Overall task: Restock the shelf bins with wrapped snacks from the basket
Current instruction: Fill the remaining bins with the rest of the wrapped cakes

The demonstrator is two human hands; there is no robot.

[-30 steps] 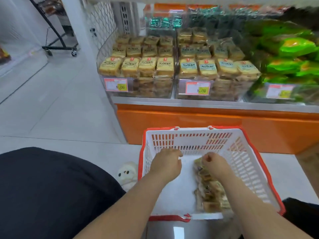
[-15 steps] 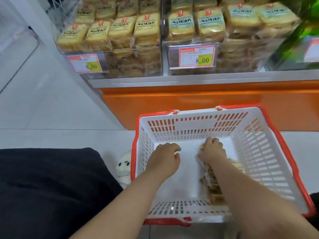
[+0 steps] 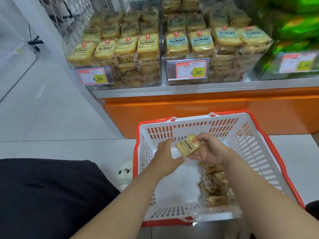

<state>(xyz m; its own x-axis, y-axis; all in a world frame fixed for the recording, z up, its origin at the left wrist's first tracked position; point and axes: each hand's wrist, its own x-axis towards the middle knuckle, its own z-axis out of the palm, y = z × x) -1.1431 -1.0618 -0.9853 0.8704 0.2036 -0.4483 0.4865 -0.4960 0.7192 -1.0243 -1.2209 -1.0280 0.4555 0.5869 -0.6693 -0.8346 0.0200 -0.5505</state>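
A wrapped snack (image 3: 188,145) is held above the basket (image 3: 269,159), gripped by the right hand (image 3: 209,149) with the thumb on top and the fingers (image 3: 195,156) curled beneath it. The left hand (image 3: 166,155) is placed just left of the snack, its fingers bent towards the packet's near-left corner; whether the packet is actually pinched by them cannot be told.

The basket, white with a red rim, is set on the floor (image 3: 51,121) in front of the orange shelf base (image 3: 189,107). More snacks (image 3: 214,185) are piled along the right side of the basket's bottom, below the right forearm.

On the shelf beyond, two clear bins are seen side by side. The left bin (image 3: 120,75) is filled with rows of yellow-labelled packets, and the right bin (image 3: 224,69) with blue-labelled ones. A price tag (image 3: 94,77) is fixed to the front of the left bin and another tag (image 3: 190,69) to the right bin. Green bags (image 3: 296,31) are stacked at the far right.

A small white toy (image 3: 124,175) is seen on the floor just left of the basket, beside dark cloth (image 3: 48,195) at the near left.
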